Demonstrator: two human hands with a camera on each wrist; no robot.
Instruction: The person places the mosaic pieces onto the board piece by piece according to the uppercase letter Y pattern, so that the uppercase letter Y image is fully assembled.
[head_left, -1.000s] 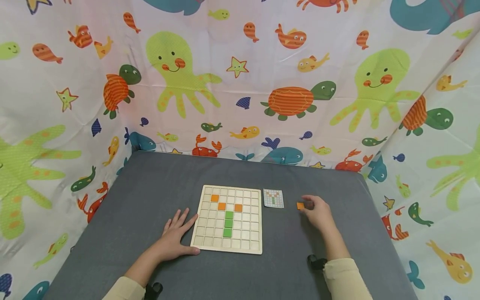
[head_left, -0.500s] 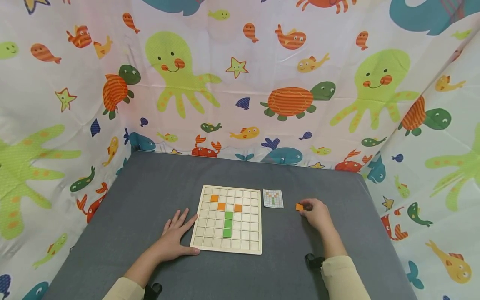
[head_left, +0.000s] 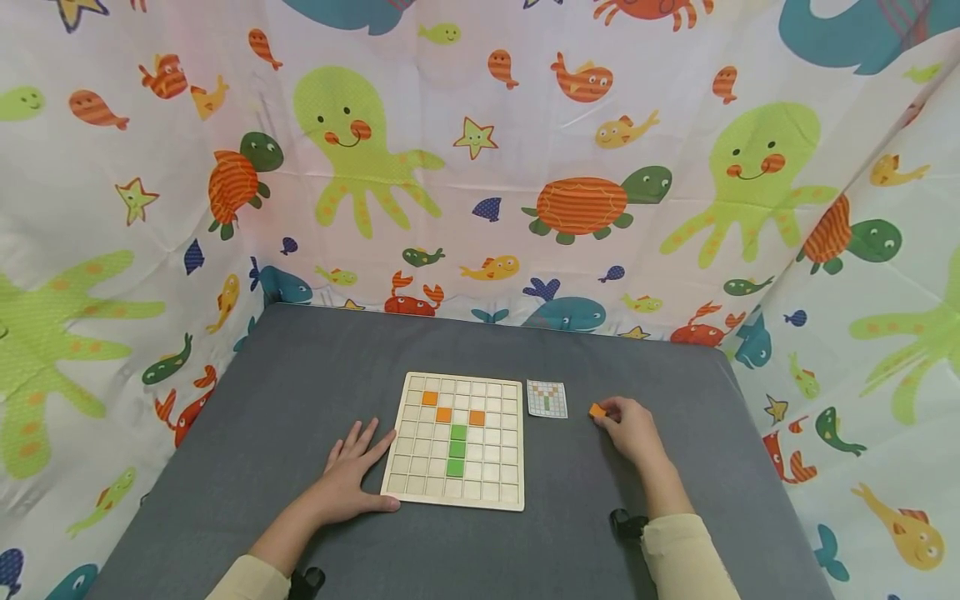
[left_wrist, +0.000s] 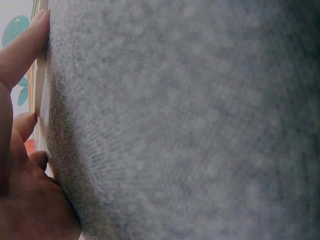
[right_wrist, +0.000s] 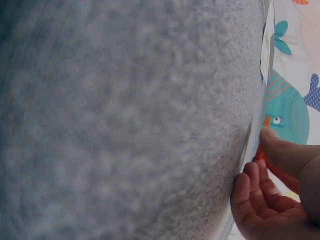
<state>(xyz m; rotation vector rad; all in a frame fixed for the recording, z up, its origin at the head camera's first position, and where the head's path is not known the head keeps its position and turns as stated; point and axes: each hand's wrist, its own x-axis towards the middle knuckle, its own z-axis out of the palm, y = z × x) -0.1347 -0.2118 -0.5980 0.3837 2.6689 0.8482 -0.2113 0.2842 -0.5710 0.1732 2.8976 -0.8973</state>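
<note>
A wooden grid board (head_left: pixel 495 485) lies on the table, with three orange and three green square tiles in its cells. My left hand (head_left: pixel 347 481) rests at its left side, fingers spread, thumb and index finger touching the edge. In the left wrist view, fingertips meet the board's rim (left_wrist: pixel 41 90). Right of the board, my right hand (head_left: pixel 633 429) pinches an orange square tile (head_left: pixel 596 411) between thumb and fingers, its near end hidden by them. The right wrist view shows the thumb (right_wrist: pixel 272 140) against the tile, mostly covered.
A small printed card (head_left: pixel 547 399) with a coloured grid pattern lies between the board and my right hand. Grey cloth covers the table (head_left: pixel 450 558). A curtain (head_left: pixel 450 75) with sea animals stands behind it and at both sides.
The orange tile in my right hand has shifted slightly left and now sits at a tilt. The fingers have drawn in closer around it. My left hand and the board have stayed put.
</note>
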